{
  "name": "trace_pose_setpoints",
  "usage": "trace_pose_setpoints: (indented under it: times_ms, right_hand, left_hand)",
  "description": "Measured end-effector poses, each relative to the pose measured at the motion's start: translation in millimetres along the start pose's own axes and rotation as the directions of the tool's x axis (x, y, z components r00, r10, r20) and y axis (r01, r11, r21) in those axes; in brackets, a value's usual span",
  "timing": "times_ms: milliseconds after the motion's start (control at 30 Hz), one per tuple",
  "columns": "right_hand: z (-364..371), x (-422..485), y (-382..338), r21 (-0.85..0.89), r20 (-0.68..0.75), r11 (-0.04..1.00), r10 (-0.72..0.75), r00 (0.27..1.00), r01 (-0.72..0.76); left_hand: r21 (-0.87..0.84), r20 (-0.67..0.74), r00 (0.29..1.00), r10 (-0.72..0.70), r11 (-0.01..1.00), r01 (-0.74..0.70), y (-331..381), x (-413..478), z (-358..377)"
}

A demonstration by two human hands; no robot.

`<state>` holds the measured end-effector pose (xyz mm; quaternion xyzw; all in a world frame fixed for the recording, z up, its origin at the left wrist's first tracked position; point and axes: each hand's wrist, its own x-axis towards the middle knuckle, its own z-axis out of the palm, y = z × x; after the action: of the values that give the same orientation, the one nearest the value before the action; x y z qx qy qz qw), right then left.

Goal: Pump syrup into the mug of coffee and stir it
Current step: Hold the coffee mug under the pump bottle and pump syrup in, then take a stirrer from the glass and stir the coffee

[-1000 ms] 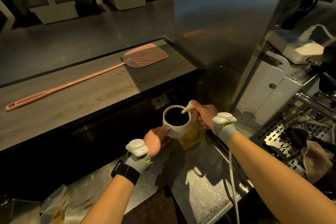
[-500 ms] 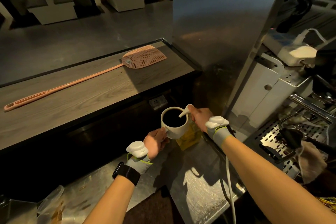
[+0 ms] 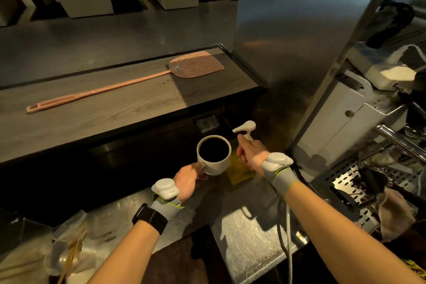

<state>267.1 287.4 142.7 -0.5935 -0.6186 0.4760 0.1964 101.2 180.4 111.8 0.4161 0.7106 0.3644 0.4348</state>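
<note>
A white mug [image 3: 215,166] full of black coffee is held up by its handle in my left hand [image 3: 187,180], above the steel counter [image 3: 244,228]. Just right of it stands the yellow syrup bottle [image 3: 237,174], mostly hidden behind the mug and my right hand. Its white pump head [image 3: 245,126] stands raised, with the nozzle pointing left toward the mug's rim. My right hand [image 3: 251,153] sits below the pump head with its fingers curled around the bottle's neck, the index finger reaching up to the stem.
A pink fly swatter [image 3: 129,85] lies on the wooden bar top [image 3: 103,117] behind. An espresso machine [image 3: 345,127] with a drip grate [image 3: 345,182] and a cloth [image 3: 394,212] stands to the right. A crumpled plastic bag [image 3: 66,244] lies at the lower left.
My right hand has come off the top of the pump head, which has risen. The hand now sits lower, at the bottle's neck. The mug has stayed beside the nozzle.
</note>
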Motion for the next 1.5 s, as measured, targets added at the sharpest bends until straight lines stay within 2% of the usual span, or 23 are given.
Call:
trace_pose_setpoints:
  times_ms: [67, 167, 367, 500, 633, 733, 900, 1000, 1100, 1200, 1267, 1367, 1500]
  right_hand:
    - [14.1, -5.7, -0.1, -0.028, 0.065, 1.0, -0.009, 0.998, 0.011]
    - [36.3, -12.4, -5.2, -0.02, 0.126, 0.998, -0.059, 0.99, 0.062]
    - [93.0, -12.6, -7.8, -0.143, 0.256, 0.974, -0.132, 0.958, 0.173]
    - [141.0, -14.4, -18.4, -0.19, 0.371, 0.957, -0.138, 0.918, 0.221]
    - [181.3, -20.9, -30.2, -0.255, 0.519, 0.921, -0.128, 0.845, 0.296]
    - [211.0, -27.6, -41.4, -0.313, 0.626, 0.867, -0.119, 0.77, 0.388]
    - [259.3, -42.4, -59.4, -0.372, 0.77, 0.747, -0.083, 0.632, 0.551]
    - [287.2, -58.3, -69.3, -0.387, 0.804, 0.653, -0.107, 0.585, 0.651]
    - [314.2, -73.2, -71.3, -0.414, 0.814, 0.514, -0.16, 0.558, 0.751]
    - [330.0, -82.6, -78.6, -0.456, 0.851, 0.358, -0.092, 0.516, 0.815]
    - [335.2, -86.2, -81.9, -0.465, 0.866, 0.299, -0.04, 0.498, 0.833]
    - [342.6, -86.7, -82.0, -0.469, 0.871, 0.292, -0.003, 0.491, 0.834]
    - [348.2, -81.3, -80.9, -0.464, 0.871, 0.33, 0.001, 0.491, 0.822]
  left_hand:
    - [0.021, 0.011, 1.0, 0.013, 1.0, -0.013, -15.2, -6.0, -8.8]
    - [-0.039, 0.014, 1.0, -0.004, 0.999, 0.004, -39.6, -19.5, -21.3]
    - [-0.171, -0.118, 0.984, -0.131, 0.979, 0.109, -91.3, -55.5, -34.1]
    - [-0.246, -0.197, 0.947, -0.254, 0.948, 0.203, -133.2, -81.3, -44.3]
    - [-0.34, -0.244, 0.908, -0.34, 0.907, 0.248, -170.0, -103.0, -51.4]
    - [-0.43, -0.287, 0.872, -0.397, 0.867, 0.253, -182.6, -117.0, -55.5]
    - [-0.51, -0.304, 0.852, -0.425, 0.828, 0.231, -186.8, -133.9, -62.0]
    - [-0.566, -0.306, 0.831, -0.464, 0.791, 0.233, -198.5, -133.5, -59.4]
    - [-0.628, -0.263, 0.815, -0.516, 0.733, 0.261, -210.2, -132.9, -57.1]
    - [-0.575, -0.27, 0.805, -0.528, 0.759, 0.305, -204.6, -134.9, -57.7]
    - [-0.527, -0.306, 0.815, -0.492, 0.801, 0.285, -202.7, -135.9, -55.4]
    - [-0.516, -0.342, 0.804, -0.487, 0.812, 0.272, -206.2, -132.7, -53.3]
    - [-0.529, -0.316, 0.816, -0.485, 0.804, 0.272, -208.5, -129.8, -54.5]
